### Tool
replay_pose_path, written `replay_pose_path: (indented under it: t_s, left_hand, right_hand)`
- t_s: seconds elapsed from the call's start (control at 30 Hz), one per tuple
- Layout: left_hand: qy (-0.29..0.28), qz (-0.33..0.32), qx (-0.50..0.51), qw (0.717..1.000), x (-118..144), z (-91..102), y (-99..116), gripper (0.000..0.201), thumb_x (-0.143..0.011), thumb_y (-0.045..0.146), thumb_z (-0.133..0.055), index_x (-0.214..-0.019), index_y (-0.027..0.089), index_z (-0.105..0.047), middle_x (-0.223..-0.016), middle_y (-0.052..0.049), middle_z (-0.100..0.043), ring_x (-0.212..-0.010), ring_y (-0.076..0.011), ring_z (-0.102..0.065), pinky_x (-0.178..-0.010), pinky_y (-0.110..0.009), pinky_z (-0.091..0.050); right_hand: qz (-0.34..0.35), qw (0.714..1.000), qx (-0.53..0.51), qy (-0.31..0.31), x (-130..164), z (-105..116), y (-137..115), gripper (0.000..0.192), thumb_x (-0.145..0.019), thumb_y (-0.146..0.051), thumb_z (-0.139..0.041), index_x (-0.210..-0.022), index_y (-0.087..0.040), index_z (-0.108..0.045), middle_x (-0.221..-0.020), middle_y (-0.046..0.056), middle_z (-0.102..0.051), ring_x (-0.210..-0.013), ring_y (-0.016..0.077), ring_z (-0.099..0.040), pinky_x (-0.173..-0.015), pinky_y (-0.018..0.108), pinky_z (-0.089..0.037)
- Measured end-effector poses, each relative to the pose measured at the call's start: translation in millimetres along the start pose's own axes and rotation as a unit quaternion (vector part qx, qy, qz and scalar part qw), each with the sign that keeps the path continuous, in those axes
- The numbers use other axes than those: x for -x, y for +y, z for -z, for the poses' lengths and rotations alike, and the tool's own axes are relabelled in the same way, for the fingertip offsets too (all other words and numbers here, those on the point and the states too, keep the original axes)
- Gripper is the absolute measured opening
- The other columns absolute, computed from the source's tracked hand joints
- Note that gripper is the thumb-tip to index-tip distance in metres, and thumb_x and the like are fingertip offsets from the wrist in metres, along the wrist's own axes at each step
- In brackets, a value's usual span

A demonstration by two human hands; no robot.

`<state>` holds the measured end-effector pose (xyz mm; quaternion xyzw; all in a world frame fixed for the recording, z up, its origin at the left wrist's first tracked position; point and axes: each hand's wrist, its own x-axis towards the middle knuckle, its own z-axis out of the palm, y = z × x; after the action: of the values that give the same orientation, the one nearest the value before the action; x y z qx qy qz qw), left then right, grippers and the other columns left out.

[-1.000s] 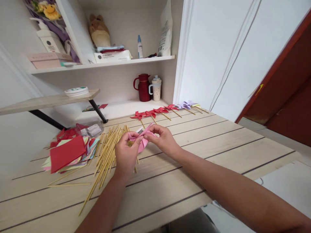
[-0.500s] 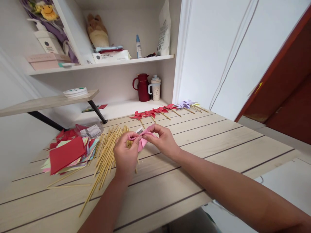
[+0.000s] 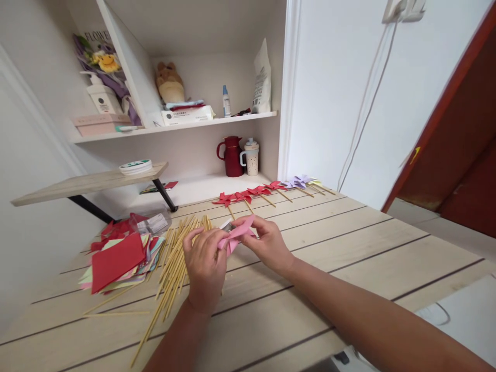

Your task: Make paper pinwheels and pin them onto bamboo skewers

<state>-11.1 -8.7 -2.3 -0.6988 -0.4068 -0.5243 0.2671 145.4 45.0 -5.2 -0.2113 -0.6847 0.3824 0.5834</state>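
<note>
Both hands hold a folded pink paper pinwheel (image 3: 236,235) just above the wooden table (image 3: 349,243). My left hand (image 3: 205,268) pinches its left side, while my right hand (image 3: 267,245) grips its right side with fingertips near the centre. Under my left hand lies a spread of bamboo sticks (image 3: 172,268). A stack of coloured paper squares (image 3: 116,258), red on top, sits to the left. A small grey object (image 3: 227,225) peeks out behind the pinwheel; what it is I cannot tell.
A row of finished pinwheels on sticks (image 3: 267,192), red and purple, lies at the table's far edge. Behind it are a red jug (image 3: 232,156) and a mug (image 3: 251,156) in a shelf niche. A clear plastic box (image 3: 153,222) sits by the paper.
The view tilted upward, so everything sits lower in frame. My hands stay on the pink pinwheel, pressed closer together at its centre.
</note>
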Motion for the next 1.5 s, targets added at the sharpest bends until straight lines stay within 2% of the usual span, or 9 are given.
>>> replay_pose_path:
  t_s: [0.1, 0.37, 0.67, 0.87, 1.03, 1.13, 1.27, 1.37, 1.5]
  left_hand:
    - [0.0, -0.004, 0.007, 1.0, 0, 0.9, 1, 0.021, -0.088, 0.007, -0.063, -0.098, 0.025, -0.065, -0.09, 0.0, -0.078, -0.082, -0.0198, -0.072, -0.099, -0.041, -0.042]
    - [-0.007, 0.009, 0.021, 1.0, -1, 0.3, -1, 0.016, -0.088, 0.012, -0.065, -0.097, 0.025, -0.069, -0.089, -0.001, -0.078, -0.083, -0.0205, -0.072, -0.094, -0.039, -0.044]
    - [-0.043, 0.027, 0.044, 0.998, -4, 0.1, -1, 0.01, -0.09, 0.019, -0.066, -0.09, 0.026, -0.073, -0.082, 0.0, -0.077, -0.082, -0.0204, -0.07, -0.091, -0.039, -0.047]
    - [-0.036, 0.055, 0.054, 0.996, -4, 1.9, 0, 0.01, -0.09, 0.021, -0.066, -0.089, 0.027, -0.074, -0.083, -0.001, -0.077, -0.081, -0.0208, -0.07, -0.091, -0.04, -0.048]
    - [-0.017, 0.104, 0.095, 0.99, -5, 2.4, 6, 0.01, -0.088, 0.021, -0.067, -0.085, 0.026, -0.075, -0.081, -0.001, -0.076, -0.082, -0.0202, -0.068, -0.091, -0.04, -0.048]
    - [-0.002, 0.256, 0.179, 0.95, -5, -1.6, 9, 0.006, -0.084, 0.026, -0.071, -0.081, 0.024, -0.076, -0.082, -0.003, -0.074, -0.081, -0.02, -0.067, -0.08, -0.035, -0.052]
    - [-0.003, 0.444, 0.281, 0.851, -6, -6.8, 5, 0.017, -0.074, 0.034, -0.078, -0.083, 0.019, -0.078, -0.08, -0.004, -0.075, -0.072, -0.0184, -0.067, -0.066, -0.029, -0.055]
    - [0.016, 0.492, 0.301, 0.817, -6, -8.1, 0, 0.028, -0.069, 0.037, -0.081, -0.087, 0.016, -0.079, -0.083, -0.006, -0.077, -0.073, -0.0188, -0.068, -0.068, -0.03, -0.057]
    - [0.036, 0.493, 0.308, 0.813, -5, -8.5, -4, 0.029, -0.067, 0.037, -0.082, -0.087, 0.017, -0.078, -0.085, -0.006, -0.077, -0.077, -0.0195, -0.069, -0.07, -0.031, -0.057]
  right_hand:
    - [0.029, 0.999, 0.005, -0.011, -1, 1, -2, 0.007, -0.083, -0.017, -0.067, -0.085, -0.022, -0.07, -0.084, 0.003, -0.072, -0.078, 0.0171, -0.066, -0.067, 0.028, -0.05]
    - [0.084, 0.992, 0.084, -0.051, -5, 7, -9, 0.004, -0.085, -0.02, -0.07, -0.084, -0.023, -0.068, -0.082, 0.002, -0.071, -0.078, 0.0176, -0.064, -0.072, 0.03, -0.048]
    - [0.067, 0.985, 0.098, -0.123, -11, 21, -13, 0.006, -0.087, -0.024, -0.072, -0.082, -0.022, -0.068, -0.082, 0.002, -0.071, -0.076, 0.0169, -0.064, -0.071, 0.03, -0.05]
    - [0.035, 0.994, 0.047, -0.094, -9, 19, -13, 0.018, -0.083, -0.023, -0.075, -0.098, -0.024, -0.065, -0.085, 0.001, -0.072, -0.079, 0.0179, -0.069, -0.072, 0.031, -0.053]
    - [0.018, 0.996, 0.011, -0.085, -8, 17, -13, 0.021, -0.081, -0.025, -0.079, -0.094, -0.024, -0.062, -0.085, 0.0, -0.07, -0.081, 0.0178, -0.07, -0.072, 0.031, -0.054]
    - [-0.014, 0.995, -0.028, -0.092, -8, 18, -14, 0.039, -0.081, -0.026, -0.08, -0.113, -0.026, -0.059, -0.084, -0.001, -0.071, -0.088, 0.0199, -0.072, -0.081, 0.035, -0.054]
    - [-0.048, 0.992, -0.027, -0.111, -9, 18, -13, 0.054, -0.078, -0.028, -0.083, -0.125, -0.027, -0.057, -0.084, -0.002, -0.07, -0.084, 0.0197, -0.07, -0.082, 0.036, -0.053]
    - [-0.043, 0.993, -0.007, -0.11, -9, 18, -13, 0.049, -0.077, -0.032, -0.084, -0.12, -0.027, -0.061, -0.094, 0.001, -0.07, -0.086, 0.0197, -0.068, -0.079, 0.035, -0.052]
    - [-0.051, 0.993, 0.011, -0.102, -8, 17, -14, 0.044, -0.079, -0.035, -0.083, -0.117, -0.028, -0.062, -0.103, 0.004, -0.07, -0.096, 0.0222, -0.067, -0.083, 0.037, -0.052]
